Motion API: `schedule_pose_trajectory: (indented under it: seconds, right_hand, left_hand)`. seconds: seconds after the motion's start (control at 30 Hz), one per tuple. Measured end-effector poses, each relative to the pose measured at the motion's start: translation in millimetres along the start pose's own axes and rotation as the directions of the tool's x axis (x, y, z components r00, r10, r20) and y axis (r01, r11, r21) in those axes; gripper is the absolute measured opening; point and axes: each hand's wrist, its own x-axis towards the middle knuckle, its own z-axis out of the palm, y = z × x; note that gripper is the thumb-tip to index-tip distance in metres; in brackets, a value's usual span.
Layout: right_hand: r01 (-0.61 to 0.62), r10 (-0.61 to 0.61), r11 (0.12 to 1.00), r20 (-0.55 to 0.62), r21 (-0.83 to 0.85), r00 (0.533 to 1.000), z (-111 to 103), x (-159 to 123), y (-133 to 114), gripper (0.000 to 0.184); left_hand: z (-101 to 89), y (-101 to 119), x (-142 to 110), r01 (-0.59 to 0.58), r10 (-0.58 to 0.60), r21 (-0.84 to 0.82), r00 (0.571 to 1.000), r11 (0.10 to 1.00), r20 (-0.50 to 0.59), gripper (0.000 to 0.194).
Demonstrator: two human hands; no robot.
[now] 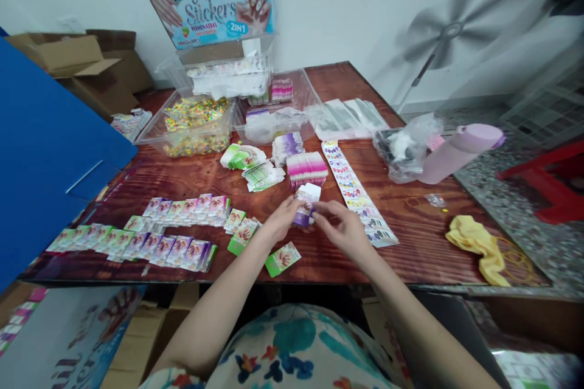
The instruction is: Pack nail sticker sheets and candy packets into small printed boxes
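Note:
My left hand [283, 217] grips a small purple-and-white nail sticker box [303, 206], its white top flap raised. The fingers of my right hand [340, 225] pinch at the box's lower right edge; whether something tiny is between them I cannot make out. Just behind the box stand a pink stack of flat boxes [307, 168], a purple stack [287, 147] and a green-and-white pile [262, 174]. A long strip of nail stickers [356, 188] lies to the right of my right hand. Near my left forearm, a green box [283, 259] rests on the table.
Rows of filled-looking boxes [168, 249] cover the table's left side. Behind are a clear tub of colourful candies [196, 124] and a tub of packets [296, 97]. To the right are a pink bottle [460, 149], a yellow cloth [477, 246] and a spinning fan [451, 30].

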Motion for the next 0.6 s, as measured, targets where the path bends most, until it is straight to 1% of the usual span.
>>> schedule_pose_trajectory:
  seconds: [0.03, 0.1, 0.17, 0.2, 0.23, 0.27, 0.33, 0.37, 0.4, 0.43, 0.5, 0.6]
  right_hand:
    - [-0.018, 0.016, 1.000, -0.056, -0.026, 0.998, -2, 4, 5, 0.029]
    - [-0.045, 0.023, 0.986, -0.141, -0.158, 0.990, -1, 9, 14, 0.031]
    - [-0.059, 0.017, 0.951, -0.139, -0.302, 0.990, 6, 10, 22, 0.031]
    - [-0.064, 0.021, 0.935, -0.126, -0.349, 0.992, 11, 10, 25, 0.030]
    - [-0.072, 0.030, 0.926, -0.118, -0.372, 0.993, 16, 9, 28, 0.028]
    - [-0.080, 0.040, 0.924, -0.113, -0.373, 0.993, 21, 8, 29, 0.027]
    - [-0.096, 0.059, 0.932, -0.114, -0.349, 0.992, 27, 6, 31, 0.026]
    - [-0.111, 0.075, 0.936, -0.119, -0.334, 0.990, 28, 6, 31, 0.025]
    - [-0.132, 0.097, 0.939, -0.124, -0.317, 0.987, 29, 7, 31, 0.024]
    - [-0.157, 0.124, 0.941, -0.127, -0.298, 0.984, 29, 9, 30, 0.022]
    - [-0.207, 0.181, 0.944, -0.122, -0.257, 0.976, 27, 14, 30, 0.019]
    - [-0.269, 0.248, 0.937, -0.117, -0.224, 0.962, 24, 23, 29, 0.014]
  left_hand:
    - [-3.8, 1, 2, 0.017, -0.019, 0.043, 0.998, 0.999, 0.061, 0.024]
    - [-8.9, 2, 7, 0.001, -0.032, 0.160, 0.982, 0.987, 0.186, 0.031]
    - [-11.6, 4, 11, -0.069, -0.018, 0.291, 0.958, 0.954, 0.285, 0.034]
    - [-12.4, 5, 14, -0.109, -0.011, 0.360, 0.949, 0.927, 0.316, 0.034]
    - [-13.0, 6, 16, -0.157, -0.002, 0.454, 0.944, 0.877, 0.331, 0.034]
    - [-13.3, 7, 18, -0.205, 0.013, 0.563, 0.946, 0.801, 0.325, 0.033]
    - [-13.3, 8, 22, -0.261, 0.082, 0.755, 0.960, 0.602, 0.267, 0.032]
    - [-12.8, 8, 24, -0.265, 0.134, 0.819, 0.964, 0.509, 0.228, 0.033]
    - [-12.1, 7, 25, -0.254, 0.182, 0.862, 0.964, 0.439, 0.192, 0.033]
    - [-11.2, 5, 26, -0.235, 0.215, 0.887, 0.964, 0.398, 0.159, 0.033]
    - [-8.9, 1, 28, -0.190, 0.247, 0.920, 0.963, 0.342, 0.107, 0.035]
    - [-5.2, -4, 28, -0.131, 0.259, 0.955, 0.964, 0.265, 0.060, 0.042]
